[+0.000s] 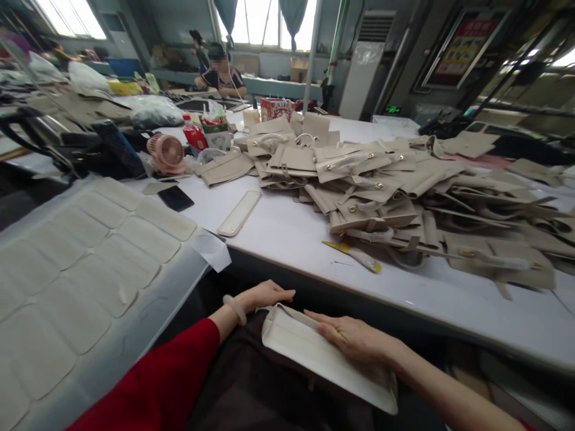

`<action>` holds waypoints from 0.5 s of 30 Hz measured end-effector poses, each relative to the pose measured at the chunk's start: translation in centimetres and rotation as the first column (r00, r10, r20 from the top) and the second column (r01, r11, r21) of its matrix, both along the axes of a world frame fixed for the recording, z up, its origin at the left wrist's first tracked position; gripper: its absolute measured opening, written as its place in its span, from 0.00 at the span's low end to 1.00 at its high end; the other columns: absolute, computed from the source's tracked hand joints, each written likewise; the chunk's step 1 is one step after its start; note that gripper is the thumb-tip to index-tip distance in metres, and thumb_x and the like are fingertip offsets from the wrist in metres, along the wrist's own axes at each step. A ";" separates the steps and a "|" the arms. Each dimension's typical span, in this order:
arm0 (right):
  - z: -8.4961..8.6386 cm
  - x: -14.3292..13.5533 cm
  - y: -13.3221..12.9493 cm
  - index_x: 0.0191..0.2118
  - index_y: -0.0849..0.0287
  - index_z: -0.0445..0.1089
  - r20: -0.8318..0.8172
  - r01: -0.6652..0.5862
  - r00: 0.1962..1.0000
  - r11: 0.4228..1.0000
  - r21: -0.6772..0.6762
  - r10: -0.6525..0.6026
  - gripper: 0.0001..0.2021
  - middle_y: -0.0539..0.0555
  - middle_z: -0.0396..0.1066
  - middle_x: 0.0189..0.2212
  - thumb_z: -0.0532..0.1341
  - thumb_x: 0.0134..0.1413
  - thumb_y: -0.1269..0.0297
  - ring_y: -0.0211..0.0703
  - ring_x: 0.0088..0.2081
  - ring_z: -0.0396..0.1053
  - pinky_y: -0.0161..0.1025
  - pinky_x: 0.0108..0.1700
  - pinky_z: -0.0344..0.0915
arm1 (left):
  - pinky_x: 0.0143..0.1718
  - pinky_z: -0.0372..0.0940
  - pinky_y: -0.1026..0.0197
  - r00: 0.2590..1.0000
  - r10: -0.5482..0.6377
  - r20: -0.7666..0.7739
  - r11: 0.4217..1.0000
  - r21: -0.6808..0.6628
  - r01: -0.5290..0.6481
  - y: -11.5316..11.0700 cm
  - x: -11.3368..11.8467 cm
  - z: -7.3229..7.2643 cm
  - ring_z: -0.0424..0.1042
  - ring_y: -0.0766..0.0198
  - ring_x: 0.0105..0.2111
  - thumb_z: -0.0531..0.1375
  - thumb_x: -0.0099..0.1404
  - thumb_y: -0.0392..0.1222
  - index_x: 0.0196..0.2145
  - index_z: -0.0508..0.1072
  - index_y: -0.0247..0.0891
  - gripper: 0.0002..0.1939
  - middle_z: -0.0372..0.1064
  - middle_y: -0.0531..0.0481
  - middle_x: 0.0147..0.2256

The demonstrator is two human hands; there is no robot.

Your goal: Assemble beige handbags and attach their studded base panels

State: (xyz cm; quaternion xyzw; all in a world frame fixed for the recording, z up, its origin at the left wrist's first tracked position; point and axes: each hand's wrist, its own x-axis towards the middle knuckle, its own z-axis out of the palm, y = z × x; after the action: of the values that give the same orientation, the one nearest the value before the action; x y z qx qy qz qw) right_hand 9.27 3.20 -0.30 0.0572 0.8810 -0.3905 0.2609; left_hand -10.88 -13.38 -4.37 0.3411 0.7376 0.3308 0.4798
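Across my lap lies a beige handbag (323, 353), partly assembled in look, with its long pale base turned up toward me. My right hand (354, 336) grips its far long side, thumb and fingers along the edge. My left hand (266, 294), with a white bangle at the wrist, is just beyond the bag's left end, fingers stretched out to the right; whether it touches the bag is hard to tell. On the table ahead lies a long bag base panel (239, 213) with rounded corners and small metal studs.
Beige bag pieces with handles and gold fittings are heaped (372, 179) on the white table (287, 239). A yellow-tipped tool (354, 256) lies before them. Pale panels (130, 248) cover a sheet at left. A phone (176, 198), pink fan (167, 152) and red bottle (194, 136) stand behind. Another person (222, 78) sits farther back.
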 end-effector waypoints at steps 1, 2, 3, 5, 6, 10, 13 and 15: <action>0.1 0.4 0.3 0.68 0.39 0.50 0.009 0.007 1.000 1.000 -0.001 -0.007 0.26 0.47 0.56 0.66 0.42 0.69 0.45 0.59 0.63 0.60 0.58 0.63 0.55 | 0.35 0.67 0.62 0.998 -0.055 0.010 0.998 -0.011 0.055 0.2 -0.4 0.8 0.73 0.62 0.33 0.59 0.64 0.61 0.37 0.80 0.32 0.26 0.77 0.49 0.33; 0.3 0.7 0.5 0.68 0.39 0.51 0.016 0.015 1.000 1.000 -0.003 -0.015 0.26 0.48 0.58 0.65 0.43 0.68 0.46 0.59 0.63 0.61 0.58 0.63 0.56 | 0.34 0.66 0.64 0.993 -0.115 0.016 0.993 -0.023 0.115 0.4 -0.7 1.7 0.73 0.61 0.33 0.61 0.60 0.61 0.36 0.81 0.32 0.26 0.78 0.49 0.32; 0.4 1.1 0.7 0.68 0.39 0.52 0.016 0.025 1.000 1.000 -0.010 -0.025 0.25 0.49 0.60 0.64 0.45 0.68 0.46 0.58 0.62 0.62 0.57 0.62 0.57 | 0.33 0.65 0.65 0.985 -0.173 0.016 0.984 -0.035 0.174 0.6 -0.8 2.4 0.73 0.61 0.33 0.64 0.57 0.60 0.36 0.82 0.34 0.25 0.78 0.49 0.32; 0.5 2.1 1.3 0.67 0.40 0.55 0.005 0.051 0.999 0.998 -0.031 -0.050 0.25 0.50 0.62 0.63 0.47 0.67 0.46 0.58 0.60 0.65 0.56 0.61 0.58 | 0.32 0.64 0.66 0.963 -0.269 0.000 0.961 -0.061 0.268 0.8 -0.8 3.6 0.73 0.60 0.34 0.69 0.51 0.56 0.36 0.83 0.37 0.21 0.79 0.51 0.31; 0.5 2.6 1.7 0.66 0.40 0.56 -0.002 0.067 0.998 0.997 -0.048 -0.067 0.25 0.50 0.63 0.62 0.48 0.67 0.46 0.57 0.59 0.66 0.55 0.61 0.59 | 0.32 0.64 0.66 0.953 -0.303 -0.015 0.951 -0.074 0.301 0.9 -0.8 4.0 0.74 0.59 0.34 0.69 0.50 0.54 0.36 0.84 0.38 0.20 0.79 0.51 0.31; 0.4 4.9 3.2 0.64 0.42 0.61 0.033 0.118 0.993 0.988 -0.101 -0.115 0.24 0.51 0.67 0.60 0.49 0.66 0.46 0.56 0.57 0.68 0.51 0.58 0.62 | 0.33 0.65 0.66 0.925 -0.375 -0.066 0.924 -0.111 0.367 1.1 -0.5 4.4 0.75 0.58 0.35 0.67 0.53 0.52 0.38 0.84 0.41 0.17 0.80 0.52 0.33; 0.6 5.4 3.6 0.63 0.42 0.64 0.068 0.157 0.986 0.984 -0.079 -0.152 0.25 0.53 0.71 0.56 0.51 0.64 0.45 0.59 0.54 0.71 0.51 0.55 0.64 | 0.33 0.65 0.66 0.907 -0.409 -0.106 0.910 -0.124 0.396 1.3 -0.6 4.3 0.76 0.59 0.36 0.65 0.55 0.52 0.38 0.83 0.42 0.16 0.80 0.53 0.33; 0.8 5.0 3.3 0.62 0.42 0.65 0.077 0.182 0.981 0.982 -0.051 -0.178 0.24 0.53 0.72 0.55 0.52 0.63 0.45 0.61 0.53 0.71 0.52 0.54 0.63 | 0.33 0.64 0.66 0.891 -0.431 -0.144 0.900 -0.137 0.413 1.6 -0.5 4.3 0.76 0.59 0.35 0.65 0.55 0.53 0.37 0.83 0.43 0.15 0.80 0.53 0.32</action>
State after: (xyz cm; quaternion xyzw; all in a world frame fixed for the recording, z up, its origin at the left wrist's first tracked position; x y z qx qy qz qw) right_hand 14.25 6.54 0.45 0.1431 0.8505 -0.4356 0.2578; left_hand -11.38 -11.82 -0.08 0.4950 0.7002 0.1498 0.4921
